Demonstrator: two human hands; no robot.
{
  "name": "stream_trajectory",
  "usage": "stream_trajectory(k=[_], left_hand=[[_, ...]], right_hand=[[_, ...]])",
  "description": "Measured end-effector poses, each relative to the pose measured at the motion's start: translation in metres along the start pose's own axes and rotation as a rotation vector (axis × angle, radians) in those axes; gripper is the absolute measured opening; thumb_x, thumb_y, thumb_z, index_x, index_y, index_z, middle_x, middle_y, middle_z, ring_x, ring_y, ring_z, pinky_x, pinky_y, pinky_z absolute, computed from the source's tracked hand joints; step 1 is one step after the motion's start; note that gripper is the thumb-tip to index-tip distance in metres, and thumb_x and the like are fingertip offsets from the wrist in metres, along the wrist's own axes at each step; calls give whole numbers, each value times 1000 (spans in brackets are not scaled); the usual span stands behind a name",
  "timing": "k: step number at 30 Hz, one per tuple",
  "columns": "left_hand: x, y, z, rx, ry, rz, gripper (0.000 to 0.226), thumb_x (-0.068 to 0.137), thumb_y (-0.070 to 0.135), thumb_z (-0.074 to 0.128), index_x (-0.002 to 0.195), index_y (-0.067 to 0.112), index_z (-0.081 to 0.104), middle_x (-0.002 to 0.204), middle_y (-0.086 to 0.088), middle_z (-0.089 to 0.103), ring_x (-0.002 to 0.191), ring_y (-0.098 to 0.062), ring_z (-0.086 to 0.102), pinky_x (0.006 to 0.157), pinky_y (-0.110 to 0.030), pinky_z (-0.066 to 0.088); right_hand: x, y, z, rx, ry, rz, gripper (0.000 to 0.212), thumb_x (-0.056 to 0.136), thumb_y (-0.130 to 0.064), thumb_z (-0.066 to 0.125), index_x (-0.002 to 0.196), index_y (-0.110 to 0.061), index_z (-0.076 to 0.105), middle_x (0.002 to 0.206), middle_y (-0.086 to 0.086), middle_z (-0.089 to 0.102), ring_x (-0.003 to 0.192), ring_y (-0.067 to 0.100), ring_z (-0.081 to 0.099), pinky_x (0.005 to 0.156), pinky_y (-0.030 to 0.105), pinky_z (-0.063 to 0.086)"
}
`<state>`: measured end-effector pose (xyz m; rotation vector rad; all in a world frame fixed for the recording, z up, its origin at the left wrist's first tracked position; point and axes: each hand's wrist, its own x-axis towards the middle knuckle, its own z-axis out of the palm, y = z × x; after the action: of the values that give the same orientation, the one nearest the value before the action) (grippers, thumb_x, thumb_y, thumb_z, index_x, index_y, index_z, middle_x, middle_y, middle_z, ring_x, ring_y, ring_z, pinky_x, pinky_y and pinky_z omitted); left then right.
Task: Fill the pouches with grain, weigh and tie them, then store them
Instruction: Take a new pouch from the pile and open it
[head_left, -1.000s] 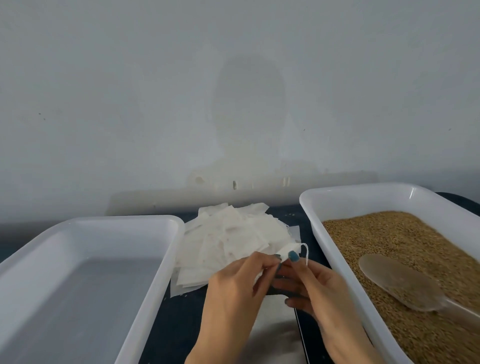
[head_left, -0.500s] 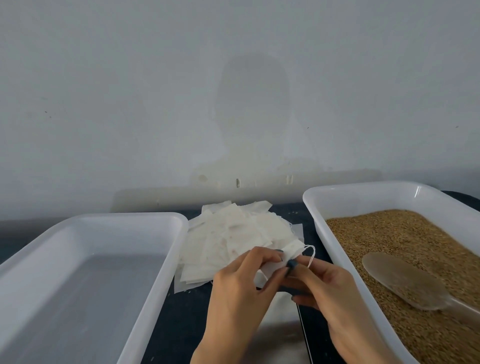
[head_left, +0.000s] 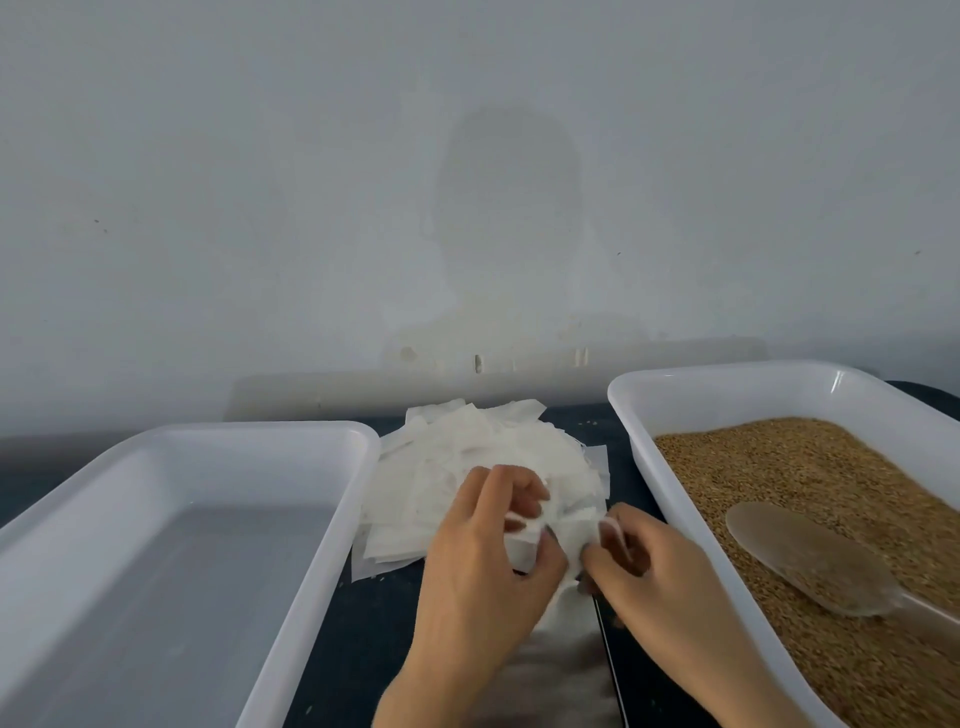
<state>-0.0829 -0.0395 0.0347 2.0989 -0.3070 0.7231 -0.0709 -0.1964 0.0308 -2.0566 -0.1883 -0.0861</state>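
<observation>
A heap of flat white pouches (head_left: 467, 457) lies on the dark table between two white trays. Just in front of the heap, my left hand (head_left: 483, 561) and my right hand (head_left: 654, 566) pinch one white pouch (head_left: 569, 535) between them, each gripping one side of it. The right tray (head_left: 639, 441) holds brown grain (head_left: 810, 467) with a translucent scoop (head_left: 800, 561) lying in it. The left tray (head_left: 218, 436) is empty.
A shiny flat scale surface (head_left: 561, 670) sits under my hands at the table's front. A plain grey wall stands close behind the table. The two trays flank my hands on either side.
Both hands have dropped a little lower and pulled apart, spreading the pouch between them. The drawstring loop seen earlier above my right fingers no longer shows.
</observation>
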Motion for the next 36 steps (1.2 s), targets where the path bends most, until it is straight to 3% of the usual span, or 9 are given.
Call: stream_trajectory(k=[3,7,12,17,24,27,31,33,36], left_hand=[[0,-3,-16,-234,-445,-32,80,73,14,71,142,29,34,143,17,42,140,-7,36,110,-19,34],[1,0,-22,-266,-689,-118,100,71,21,87,144,46,24,137,24,46,134,1,41,110,-25,38],[-1,8,-15,-73,-627,-90,65,73,33,80,128,40,47,115,18,62,108,-3,59,92,-33,51],[0,16,-19,-119,-556,-4,33,79,46,68,104,30,54,89,12,59,76,-9,56,67,-35,49],[-4,6,-11,326,-405,85,49,70,68,46,104,33,42,84,17,48,70,-11,48,54,-21,33],[-4,3,-10,364,-371,65,51,68,72,41,104,35,38,88,19,46,71,-10,46,53,-19,32],[-4,1,-9,393,-340,74,56,68,76,41,106,35,38,92,19,51,72,-9,52,53,-18,36],[-4,1,-7,419,-332,96,58,70,76,41,109,33,43,93,16,58,71,-8,56,54,-20,43],[-6,3,-5,435,-356,106,58,71,76,41,112,34,44,92,17,60,64,-5,49,52,-12,30]], right_hand=[[1,-10,-9,16,-168,32,21,89,-25,63,71,-15,61,65,2,67,59,11,68,60,29,51],[-1,-23,-20,-59,-357,-6,21,89,-29,62,68,-27,60,56,-8,57,52,2,58,52,17,42],[2,-33,-36,-75,-474,42,22,91,-26,62,74,-13,66,54,-5,57,51,5,53,54,18,40],[3,-36,-52,-69,-473,106,27,94,-28,61,81,-5,66,50,-4,56,41,1,47,43,10,32],[-13,-34,-45,-126,-77,-188,14,68,-35,71,71,-36,58,63,-11,61,61,8,56,55,15,45],[-24,-33,-43,-108,-69,-219,5,74,-41,66,78,-43,67,74,-19,68,67,8,65,53,18,49],[-27,-32,-39,-139,-99,-250,33,78,-65,47,95,-47,68,71,-21,68,68,8,67,56,25,52],[-25,-34,-37,-122,-138,-242,36,73,-68,54,100,-48,67,79,-26,69,74,4,66,53,18,49],[-23,-33,-34,-93,-240,-227,35,70,-60,67,102,-47,68,92,-24,70,75,1,65,51,13,44]])
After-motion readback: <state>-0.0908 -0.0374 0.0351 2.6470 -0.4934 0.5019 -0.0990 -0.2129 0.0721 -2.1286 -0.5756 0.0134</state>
